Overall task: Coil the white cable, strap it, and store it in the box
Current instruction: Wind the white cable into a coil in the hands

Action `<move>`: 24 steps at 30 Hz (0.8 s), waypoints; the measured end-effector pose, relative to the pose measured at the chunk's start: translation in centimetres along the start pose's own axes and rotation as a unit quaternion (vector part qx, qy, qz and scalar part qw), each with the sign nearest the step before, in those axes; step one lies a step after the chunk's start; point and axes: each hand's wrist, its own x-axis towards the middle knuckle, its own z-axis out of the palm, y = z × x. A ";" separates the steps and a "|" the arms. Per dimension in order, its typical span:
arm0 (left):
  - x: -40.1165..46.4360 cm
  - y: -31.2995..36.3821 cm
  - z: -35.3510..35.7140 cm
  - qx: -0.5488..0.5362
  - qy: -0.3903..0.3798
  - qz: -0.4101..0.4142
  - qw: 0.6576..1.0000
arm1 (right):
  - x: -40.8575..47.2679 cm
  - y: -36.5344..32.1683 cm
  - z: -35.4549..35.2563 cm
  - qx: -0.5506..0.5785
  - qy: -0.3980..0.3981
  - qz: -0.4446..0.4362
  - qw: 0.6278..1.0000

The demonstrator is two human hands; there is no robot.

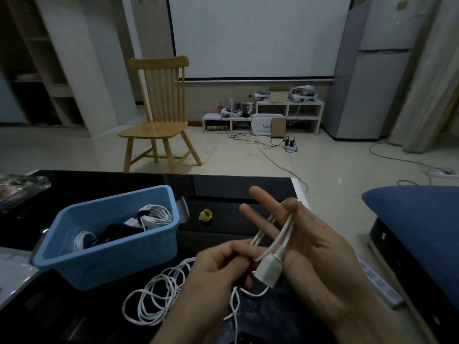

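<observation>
The white cable [159, 294] lies in loose loops on the black table [223, 189] in front of me. Its white plug end [269, 270] rests against the palm of my right hand [315, 249], where a loop of cable is hooked over one bent finger while two other fingers stick out straight. My left hand [216, 271] pinches the cable just left of the plug. The blue box [111, 264] stands at the left and holds a strapped white coil [156, 216] and dark items. A yellow strap roll [205, 215] lies on the table behind my hands.
A wooden chair [159, 115] stands on the floor beyond the table. At my right are a blue cushion [417, 232] and a white power strip [380, 284]. A crumpled plastic bag [22, 187] lies at the table's far left.
</observation>
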 end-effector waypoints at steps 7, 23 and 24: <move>-1.3 1.1 0.0 0.240 -0.052 -0.015 0.969 | -0.4 -1.0 -0.1 -0.091 0.069 -0.048 0.992; -2.3 4.7 -1.8 0.426 0.020 0.218 0.878 | -0.1 2.3 -0.7 -0.361 -0.022 0.125 0.924; -2.2 4.7 -1.9 0.408 0.031 0.214 0.887 | -0.2 2.2 -0.7 -0.348 -0.035 0.147 0.925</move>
